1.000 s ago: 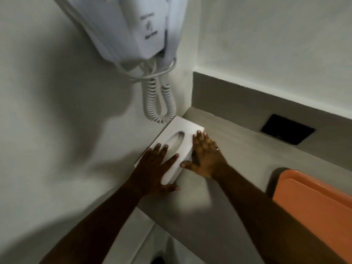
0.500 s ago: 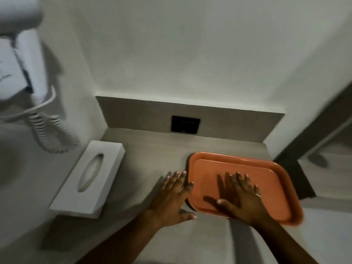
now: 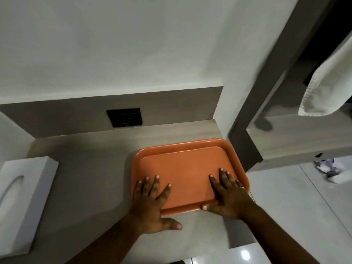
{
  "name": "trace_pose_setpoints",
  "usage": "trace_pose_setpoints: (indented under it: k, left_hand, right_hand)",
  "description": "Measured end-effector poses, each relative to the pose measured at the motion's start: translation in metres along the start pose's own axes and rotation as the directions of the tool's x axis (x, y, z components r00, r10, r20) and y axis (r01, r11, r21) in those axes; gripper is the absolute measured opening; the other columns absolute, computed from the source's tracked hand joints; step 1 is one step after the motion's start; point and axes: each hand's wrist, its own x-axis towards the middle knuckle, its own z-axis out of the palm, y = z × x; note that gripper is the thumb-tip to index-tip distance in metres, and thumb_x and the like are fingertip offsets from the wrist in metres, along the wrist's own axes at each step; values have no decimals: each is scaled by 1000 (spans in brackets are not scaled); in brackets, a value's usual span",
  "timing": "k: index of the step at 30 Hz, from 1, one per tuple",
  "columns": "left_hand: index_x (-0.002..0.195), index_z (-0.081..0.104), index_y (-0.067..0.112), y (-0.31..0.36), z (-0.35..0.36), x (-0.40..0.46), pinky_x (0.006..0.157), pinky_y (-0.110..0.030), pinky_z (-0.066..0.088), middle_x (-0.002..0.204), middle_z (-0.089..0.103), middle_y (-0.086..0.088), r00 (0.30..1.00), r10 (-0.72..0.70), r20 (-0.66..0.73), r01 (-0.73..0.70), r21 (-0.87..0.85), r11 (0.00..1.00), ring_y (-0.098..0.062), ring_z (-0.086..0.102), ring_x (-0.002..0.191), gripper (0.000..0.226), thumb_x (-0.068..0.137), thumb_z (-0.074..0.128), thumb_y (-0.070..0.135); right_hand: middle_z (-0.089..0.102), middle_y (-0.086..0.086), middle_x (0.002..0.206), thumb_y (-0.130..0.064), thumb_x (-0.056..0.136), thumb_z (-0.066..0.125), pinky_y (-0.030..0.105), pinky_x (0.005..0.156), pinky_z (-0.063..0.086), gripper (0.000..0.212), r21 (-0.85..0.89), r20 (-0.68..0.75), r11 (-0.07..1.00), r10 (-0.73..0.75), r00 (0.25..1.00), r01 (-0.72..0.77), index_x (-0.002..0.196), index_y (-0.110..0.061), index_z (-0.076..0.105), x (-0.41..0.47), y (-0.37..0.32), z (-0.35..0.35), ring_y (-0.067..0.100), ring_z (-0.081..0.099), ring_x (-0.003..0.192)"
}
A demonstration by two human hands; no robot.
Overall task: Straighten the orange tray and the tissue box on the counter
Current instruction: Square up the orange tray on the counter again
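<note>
The orange tray [image 3: 182, 166] lies flat on the grey counter [image 3: 85, 178], its right edge at the counter's right end, and it is slightly skewed to the back wall. My left hand [image 3: 152, 204] rests flat on its near left corner, fingers spread, thumb on the counter. My right hand [image 3: 228, 195] presses flat on the near right corner, with its thumb on the front rim. Neither hand wraps around the tray. The white tissue box [image 3: 24, 197] sits at the counter's left edge, partly out of frame, away from both hands.
A black wall socket [image 3: 124, 117] is set in the backsplash behind the tray. A grey post [image 3: 253, 111] and a lower shelf [image 3: 297, 138] stand to the right. A white towel [image 3: 329, 80] hangs at the far right. Tiled floor lies below.
Both hands left the tissue box and moved right onto the tray. My left hand went from beside the tray onto its near left corner. The view swung right.
</note>
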Motion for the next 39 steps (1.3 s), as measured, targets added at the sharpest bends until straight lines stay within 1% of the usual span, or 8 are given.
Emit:
trace_pose_setpoints:
  k: [2, 7, 16, 24, 27, 34, 37, 39]
  left_hand:
    - [152, -3, 37, 4, 7, -10, 112, -62, -14, 158, -21, -13, 999, -24, -36, 22, -38, 999, -45, -23, 141, 130, 47, 28, 107]
    - [147, -15, 43, 7, 6, 5, 110, -56, -17, 154, -32, -9, 995, -71, -63, 68, -59, 996, -42, -32, 137, 125, 48, 27, 107]
    - [149, -10, 41, -17, -14, 62, 113, -59, -8, 159, -21, -14, 993, -76, -95, 74, -19, 997, -48, -18, 142, 126, 48, 26, 106]
    - [152, 0, 38, -36, -37, 106, 115, -60, 3, 162, -6, -16, 984, -107, -143, 110, 13, 994, -48, -5, 144, 128, 45, 20, 105]
    - [150, -5, 40, -41, -42, 115, 115, -59, 0, 162, -11, -14, 987, -121, -104, 123, 5, 992, -46, -10, 144, 129, 42, 16, 106]
    - [148, -12, 42, -43, -46, 119, 114, -58, -11, 159, -24, -11, 993, -118, -5, 118, -22, 993, -43, -25, 141, 128, 44, 25, 106]
    - [150, -9, 38, -44, -54, 113, 116, -61, -6, 160, -20, -13, 996, -93, 18, 93, -20, 995, -43, -22, 142, 129, 46, 28, 105]
    - [152, 0, 33, -46, -61, 102, 117, -58, -3, 162, -9, -14, 997, -71, -39, 70, -33, 997, -38, -11, 146, 127, 52, 35, 102]
  right_hand:
    - [-37, 8, 156, -106, 50, 5, 59, 119, -3, 125, -40, -26, 999, -15, 1000, 14, 143, -33, -35, -3, -1, 13, 34, -25, 146]
    - [-40, 9, 154, -106, 51, 6, 57, 116, -12, 124, -74, -63, 997, -8, 998, 4, 144, -34, -35, 7, 1, 18, 35, -30, 144]
    - [-40, 9, 153, -106, 53, 13, 58, 116, -12, 124, -65, -43, 998, 7, 999, -10, 146, -36, -31, 61, 5, -18, 34, -34, 142]
    - [-37, 10, 156, -107, 47, 10, 57, 118, -13, 129, -75, -62, 997, 9, 998, -14, 148, -36, -26, 112, 4, -49, 33, -32, 143]
    - [-35, 9, 157, -108, 45, 11, 56, 118, -12, 131, -72, -37, 997, -1, 999, -1, 149, -37, -24, 126, 5, -58, 33, -29, 145]
    - [-34, 9, 157, -108, 48, 16, 55, 117, -11, 129, -65, -12, 998, 0, 1000, -1, 149, -37, -23, 127, 6, -63, 33, -28, 145]
    - [-33, 11, 158, -105, 51, 19, 56, 118, -10, 129, -60, 26, 998, 7, 1000, -5, 151, -35, -22, 119, -1, -72, 35, -27, 146]
    - [-28, 12, 160, -104, 53, 21, 56, 119, -8, 128, -38, 36, 999, 0, 999, 1, 153, -33, -17, 112, -10, -79, 34, -24, 147]
